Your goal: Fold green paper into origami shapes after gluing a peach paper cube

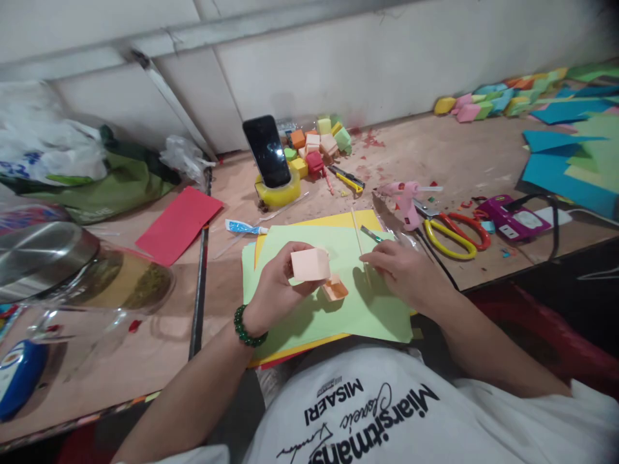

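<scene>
Between the fingers and thumb of my left hand (279, 283) is a pale peach paper box (309, 264), held above a stack of light green paper sheets (294, 322). A smaller open peach paper piece (335, 289), darker inside, lies on the sheets just below and right of the box. My right hand (399, 270) pinches a thin pale stick (356, 232), which points up and away over the paper. Close beyond those fingers lies a green-handled cutter (371, 233); the right hand does not appear to hold it.
A phone (267, 151) leans in a yellow tape roll (278, 191) near folded paper cubes (314, 145). To the right are a pink glue gun (409, 203), scissors (449, 238) and a purple power strip (515, 216). A lidded jar (111, 270) and red paper (180, 224) lie left.
</scene>
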Motion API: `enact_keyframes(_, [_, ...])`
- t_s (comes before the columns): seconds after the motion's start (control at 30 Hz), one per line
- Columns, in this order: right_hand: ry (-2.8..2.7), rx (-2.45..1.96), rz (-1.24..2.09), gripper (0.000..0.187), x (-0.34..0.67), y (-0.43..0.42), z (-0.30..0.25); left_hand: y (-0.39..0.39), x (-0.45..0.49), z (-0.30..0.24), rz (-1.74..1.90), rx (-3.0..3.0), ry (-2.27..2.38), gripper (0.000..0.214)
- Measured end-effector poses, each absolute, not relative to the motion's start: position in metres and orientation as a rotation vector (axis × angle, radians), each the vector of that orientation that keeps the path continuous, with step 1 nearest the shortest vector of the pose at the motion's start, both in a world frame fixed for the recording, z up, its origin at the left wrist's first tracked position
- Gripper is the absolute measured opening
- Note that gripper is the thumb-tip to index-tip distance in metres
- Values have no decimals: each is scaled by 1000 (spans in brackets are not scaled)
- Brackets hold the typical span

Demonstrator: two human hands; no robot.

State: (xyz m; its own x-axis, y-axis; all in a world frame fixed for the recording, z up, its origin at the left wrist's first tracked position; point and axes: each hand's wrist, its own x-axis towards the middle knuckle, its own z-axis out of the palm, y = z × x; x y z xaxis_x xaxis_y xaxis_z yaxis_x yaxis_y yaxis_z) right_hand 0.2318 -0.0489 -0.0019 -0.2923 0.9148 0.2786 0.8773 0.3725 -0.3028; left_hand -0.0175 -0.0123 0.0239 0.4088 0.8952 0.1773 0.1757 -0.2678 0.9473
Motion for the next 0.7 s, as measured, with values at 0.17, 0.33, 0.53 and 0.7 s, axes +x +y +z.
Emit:
enact_keyframes(0.17, [-2410,-1654,183,36,228,-49,-6,-13,-16,24,922,1740,990,31])
enact_keyframes(0.33, [-2403,-1715,130,24,223,-46,-4,-14,-16,27,914,1783,1017,31])
enact_keyframes(0.53, [-2634,-1550,81,25,225,-44,4,-13,-15,24,910,1757,1016,31])
enact_keyframes(0.7, [-2821,-1335,-106,22,231,-47,2,-13,-15,23,906,1749,1000,32])
